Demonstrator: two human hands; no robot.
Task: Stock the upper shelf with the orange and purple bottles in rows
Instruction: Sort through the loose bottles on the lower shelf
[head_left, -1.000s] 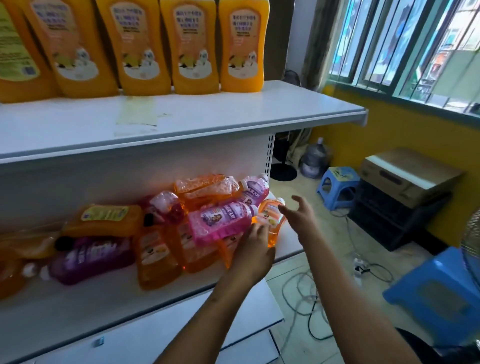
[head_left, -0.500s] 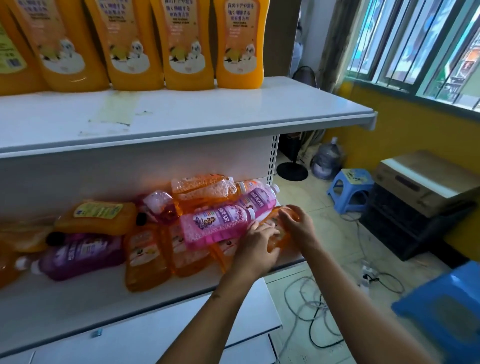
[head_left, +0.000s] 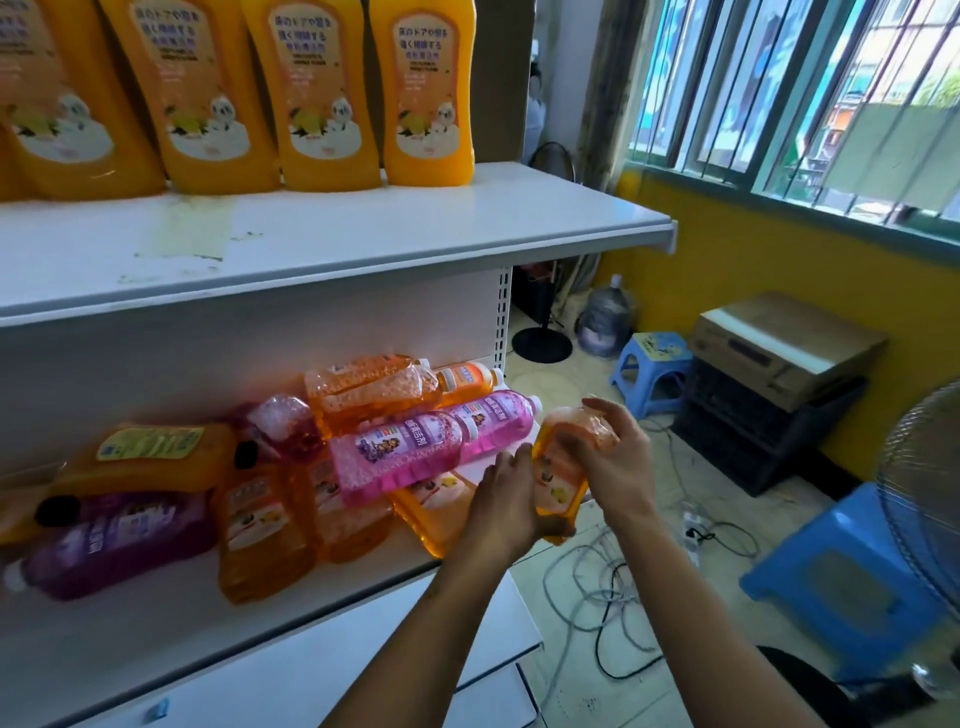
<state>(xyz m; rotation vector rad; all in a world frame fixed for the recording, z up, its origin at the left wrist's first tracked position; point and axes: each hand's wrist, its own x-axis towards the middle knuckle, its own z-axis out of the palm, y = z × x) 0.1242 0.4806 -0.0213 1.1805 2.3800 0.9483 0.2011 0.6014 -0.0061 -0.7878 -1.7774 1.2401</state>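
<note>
Two bare forearms, no sleeves, left hand (head_left: 506, 506), right hand (head_left: 615, 467)

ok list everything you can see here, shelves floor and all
tall bottles: at least four, orange, upright in a row at back of upper shelf
bottle pile: count unclear, orange, pink, purple, lying on lower shelf
held bottle: one, orange, off the shelf's right end
stools: two, blue, floor
water jug: one, clear, floor
box: one, brown, on black crate
fan: one, grey, right edge
cables: tangled, floor
left hand: grips held bottle's base
right hand: grips its upper part
</note>
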